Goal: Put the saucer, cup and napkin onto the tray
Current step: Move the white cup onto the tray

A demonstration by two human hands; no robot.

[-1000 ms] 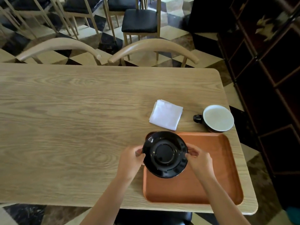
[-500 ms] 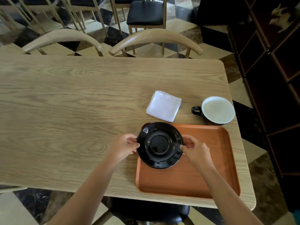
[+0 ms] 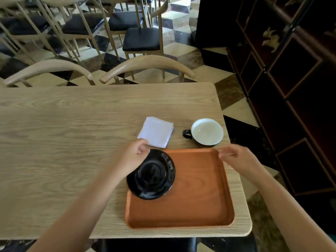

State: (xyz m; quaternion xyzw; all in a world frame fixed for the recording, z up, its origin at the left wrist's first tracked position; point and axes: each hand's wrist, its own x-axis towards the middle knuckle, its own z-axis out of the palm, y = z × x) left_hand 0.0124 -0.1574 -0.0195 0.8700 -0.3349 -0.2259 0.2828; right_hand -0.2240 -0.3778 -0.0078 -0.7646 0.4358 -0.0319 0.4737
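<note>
The black saucer (image 3: 152,177) lies on the left part of the orange tray (image 3: 200,197), its left edge over the tray's rim. My left hand (image 3: 132,155) hovers over the saucer's far-left edge, fingers loosely curled and holding nothing, their tips close to the near corner of the folded white napkin (image 3: 156,131). The napkin lies on the table just beyond the tray. The black cup (image 3: 207,131), white inside with its handle pointing left, stands beyond the tray's far right corner. My right hand (image 3: 238,159) is at that corner, just short of the cup, fingers apart and blurred.
The light wooden table (image 3: 72,142) ends close to the right of the tray and cup. Two curved chair backs (image 3: 147,64) stand along the far edge. A dark wooden cabinet (image 3: 291,88) rises on the right, past a strip of floor.
Both hands have let go of the saucer, which now rests on the tray. My left hand has moved toward the napkin and my right hand toward the cup.
</note>
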